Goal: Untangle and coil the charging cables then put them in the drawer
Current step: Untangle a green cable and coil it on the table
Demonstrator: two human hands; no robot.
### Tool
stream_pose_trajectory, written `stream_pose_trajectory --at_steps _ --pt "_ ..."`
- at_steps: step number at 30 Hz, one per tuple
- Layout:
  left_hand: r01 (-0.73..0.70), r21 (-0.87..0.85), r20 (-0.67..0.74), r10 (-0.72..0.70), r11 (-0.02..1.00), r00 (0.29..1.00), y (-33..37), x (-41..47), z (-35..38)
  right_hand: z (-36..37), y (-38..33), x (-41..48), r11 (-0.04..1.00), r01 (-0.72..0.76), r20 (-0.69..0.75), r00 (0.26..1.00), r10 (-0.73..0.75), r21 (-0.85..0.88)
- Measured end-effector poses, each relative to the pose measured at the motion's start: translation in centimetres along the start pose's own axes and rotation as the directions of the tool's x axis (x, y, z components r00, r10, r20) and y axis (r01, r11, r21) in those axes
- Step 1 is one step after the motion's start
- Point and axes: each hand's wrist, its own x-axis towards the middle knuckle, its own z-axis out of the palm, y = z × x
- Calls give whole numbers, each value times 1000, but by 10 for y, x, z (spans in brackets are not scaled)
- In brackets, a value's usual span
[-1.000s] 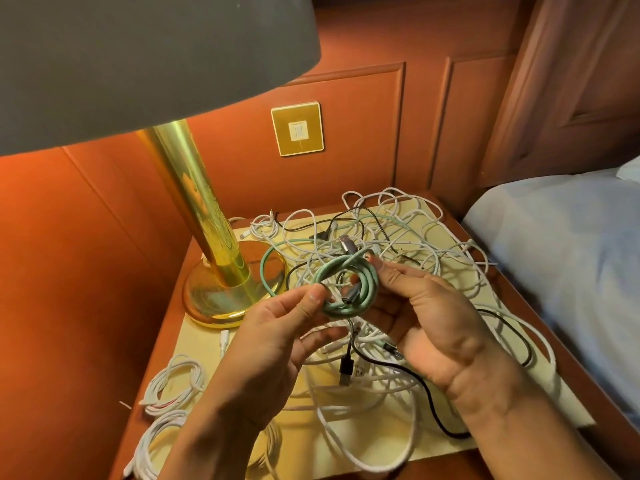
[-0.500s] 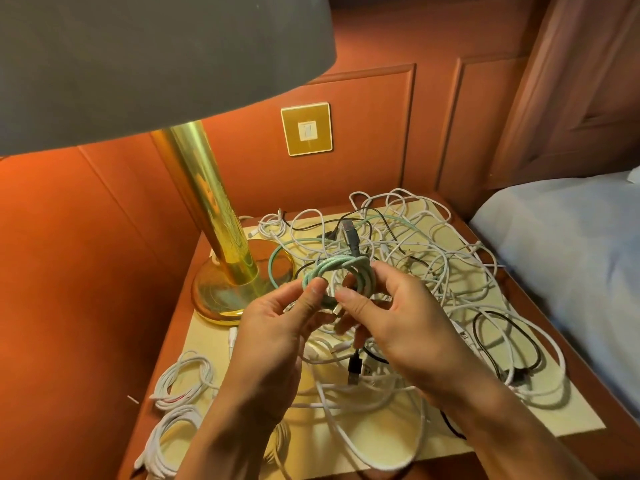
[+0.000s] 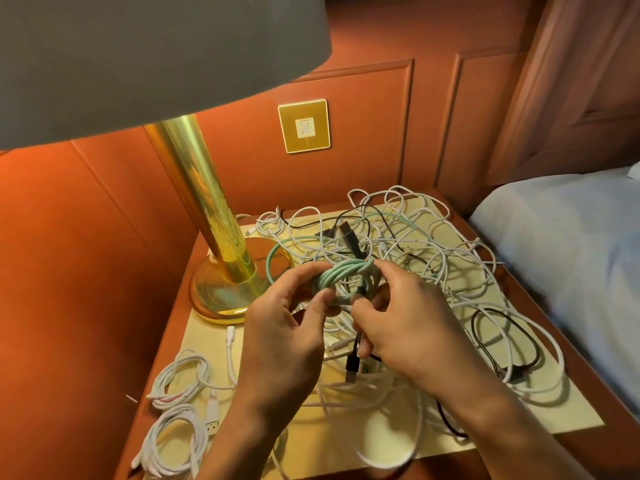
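Observation:
A mint-green cable (image 3: 341, 277) is wound into a small coil held above the nightstand. My left hand (image 3: 284, 337) pinches the coil's left side between thumb and fingers. My right hand (image 3: 408, 327) grips the coil's right side, its fingers curled round the loops. The green cable's plug (image 3: 348, 235) sticks up behind the coil, and a loose green loop (image 3: 273, 258) trails toward the lamp. A black plug (image 3: 352, 367) hangs below my hands. Beneath them lies a tangle of white cables (image 3: 433, 258) and a black cable (image 3: 505, 337). No drawer is in view.
Two coiled white cables (image 3: 181, 379) (image 3: 171, 441) lie at the nightstand's front left. A brass lamp (image 3: 221, 271) stands at the left under a wide grey shade (image 3: 138, 57). The nightstand (image 3: 536, 414) has a pale top. A bed (image 3: 571, 254) borders the right side.
My right hand has closed further over the coil's right side and both hands have drawn closer together. The green plug now points upward behind the coil.

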Motion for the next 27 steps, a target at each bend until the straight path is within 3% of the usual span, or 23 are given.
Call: stream_pose_trajectory --at_steps 3,9,12,17,22,27 --pt "-5 18 -21 5 1000 1000 -3 1 2 2 8 2 998 62 -35 997 -62 5" --pt "-44 152 -46 51 987 998 -11 6 -10 -15 7 2 925 6 144 987 -66 380" --pt "-38 144 -66 48 989 997 -12 11 -18 -22 6 4 908 4 186 978 -90 418" --pt "52 -55 -53 -55 997 997 -12 15 -23 -25 7 4 889 35 184 974 -132 457" --pt "160 -302 31 -158 940 987 -13 12 -27 -18 13 1 867 41 134 983 -123 496" --pt "184 -364 33 -185 913 982 -16 11 -31 -5 15 1 888 69 108 985 -131 455"
